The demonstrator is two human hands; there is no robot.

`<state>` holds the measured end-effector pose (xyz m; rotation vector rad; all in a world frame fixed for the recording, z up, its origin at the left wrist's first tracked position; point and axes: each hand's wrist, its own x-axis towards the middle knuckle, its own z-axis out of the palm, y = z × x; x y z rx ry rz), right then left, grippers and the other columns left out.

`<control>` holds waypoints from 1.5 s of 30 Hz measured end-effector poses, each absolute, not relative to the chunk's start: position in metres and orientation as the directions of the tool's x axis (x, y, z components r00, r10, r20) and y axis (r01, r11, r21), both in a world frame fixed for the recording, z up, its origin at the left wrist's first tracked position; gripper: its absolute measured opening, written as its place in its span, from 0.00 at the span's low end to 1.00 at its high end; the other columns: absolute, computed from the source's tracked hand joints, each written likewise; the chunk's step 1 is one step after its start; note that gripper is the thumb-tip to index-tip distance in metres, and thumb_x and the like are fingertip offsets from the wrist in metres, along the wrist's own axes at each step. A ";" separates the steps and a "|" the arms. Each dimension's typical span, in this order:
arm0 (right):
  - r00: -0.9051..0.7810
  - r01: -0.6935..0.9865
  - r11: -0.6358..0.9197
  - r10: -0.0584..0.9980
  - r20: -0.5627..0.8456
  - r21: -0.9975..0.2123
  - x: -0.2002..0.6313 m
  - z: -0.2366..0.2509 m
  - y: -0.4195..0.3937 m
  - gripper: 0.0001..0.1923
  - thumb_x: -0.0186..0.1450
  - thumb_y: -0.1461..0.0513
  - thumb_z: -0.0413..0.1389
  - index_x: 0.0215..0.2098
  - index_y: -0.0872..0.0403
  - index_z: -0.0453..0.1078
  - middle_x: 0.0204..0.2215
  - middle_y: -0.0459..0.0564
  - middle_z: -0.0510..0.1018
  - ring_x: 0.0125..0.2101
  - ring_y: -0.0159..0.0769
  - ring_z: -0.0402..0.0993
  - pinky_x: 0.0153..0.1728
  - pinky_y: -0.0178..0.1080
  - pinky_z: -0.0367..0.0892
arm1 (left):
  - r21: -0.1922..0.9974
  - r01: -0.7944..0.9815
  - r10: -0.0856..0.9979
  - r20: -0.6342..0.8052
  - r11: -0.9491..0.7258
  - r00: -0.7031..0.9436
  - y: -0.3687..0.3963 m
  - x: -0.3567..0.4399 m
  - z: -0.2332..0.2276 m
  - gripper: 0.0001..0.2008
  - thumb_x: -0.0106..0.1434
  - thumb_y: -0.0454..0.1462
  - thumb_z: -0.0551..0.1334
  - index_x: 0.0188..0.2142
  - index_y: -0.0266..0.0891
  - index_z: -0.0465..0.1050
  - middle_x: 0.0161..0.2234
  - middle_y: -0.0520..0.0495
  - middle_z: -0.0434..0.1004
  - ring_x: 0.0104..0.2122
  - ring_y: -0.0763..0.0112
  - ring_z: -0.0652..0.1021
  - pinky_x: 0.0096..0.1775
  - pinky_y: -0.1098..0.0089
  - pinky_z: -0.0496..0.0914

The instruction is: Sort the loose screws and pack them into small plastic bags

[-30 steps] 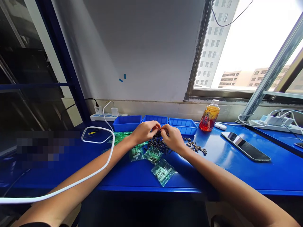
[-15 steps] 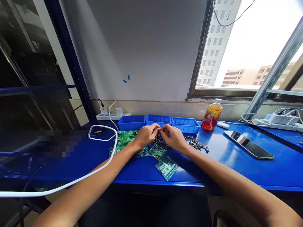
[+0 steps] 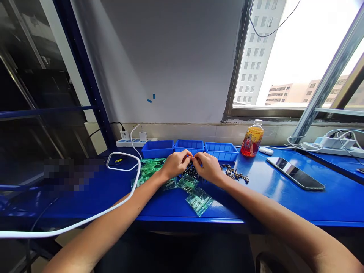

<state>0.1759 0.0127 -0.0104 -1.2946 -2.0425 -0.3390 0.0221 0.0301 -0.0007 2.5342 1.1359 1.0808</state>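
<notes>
Dark screws (image 3: 191,173) heaped on tabletop (image 3: 167,208), just below L hand (image 3: 174,165) & R hand (image 3: 209,167); fingers curled, tips abt meeting, can't tell how tight or what's btwn. Prob best: work low over pile, wrists steady, clr of green bag (image 3: 187,184) on near side.

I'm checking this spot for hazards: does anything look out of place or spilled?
The white cable looks odd: it crosses in front of the left forearm, where it could snag. Small metal parts also lie loose on the desk, in front of the blue bins. No spilled liquid shows.
</notes>
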 end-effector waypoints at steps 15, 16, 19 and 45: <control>-0.285 0.885 0.448 0.734 0.617 -0.125 0.174 -0.008 0.008 0.05 0.61 0.62 0.53 0.28 0.55 0.68 0.24 0.48 0.75 0.27 0.32 0.70 0.27 0.32 0.56 | 0.841 0.293 0.874 0.359 -0.456 0.328 0.030 0.033 0.001 0.04 0.51 0.34 0.52 0.26 0.37 0.63 0.19 0.55 0.65 0.20 0.76 0.67 0.24 0.74 0.64; -0.289 0.884 0.452 0.731 0.619 -0.120 0.174 -0.008 0.008 0.05 0.60 0.62 0.53 0.29 0.55 0.68 0.24 0.48 0.76 0.27 0.32 0.70 0.27 0.32 0.56 | 0.840 0.294 0.873 0.360 -0.457 0.327 0.030 0.033 0.001 0.03 0.51 0.34 0.52 0.25 0.38 0.63 0.19 0.55 0.64 0.19 0.76 0.67 0.24 0.75 0.64; -0.299 0.883 0.458 0.720 0.627 -0.105 0.173 -0.009 0.008 0.04 0.60 0.62 0.53 0.29 0.54 0.68 0.24 0.47 0.76 0.26 0.32 0.70 0.27 0.32 0.57 | 0.837 0.298 0.873 0.364 -0.460 0.324 0.029 0.032 0.002 0.02 0.50 0.33 0.52 0.24 0.38 0.62 0.19 0.55 0.65 0.20 0.76 0.68 0.24 0.74 0.64; -0.234 0.886 0.431 0.734 0.638 -0.170 0.174 -0.007 0.008 0.09 0.62 0.62 0.50 0.41 0.55 0.65 0.24 0.46 0.75 0.26 0.34 0.72 0.28 0.33 0.59 | 0.477 0.599 0.757 0.515 -0.643 0.403 0.031 0.026 -0.002 0.11 0.60 0.38 0.52 0.34 0.38 0.71 0.17 0.55 0.67 0.19 0.74 0.67 0.24 0.74 0.59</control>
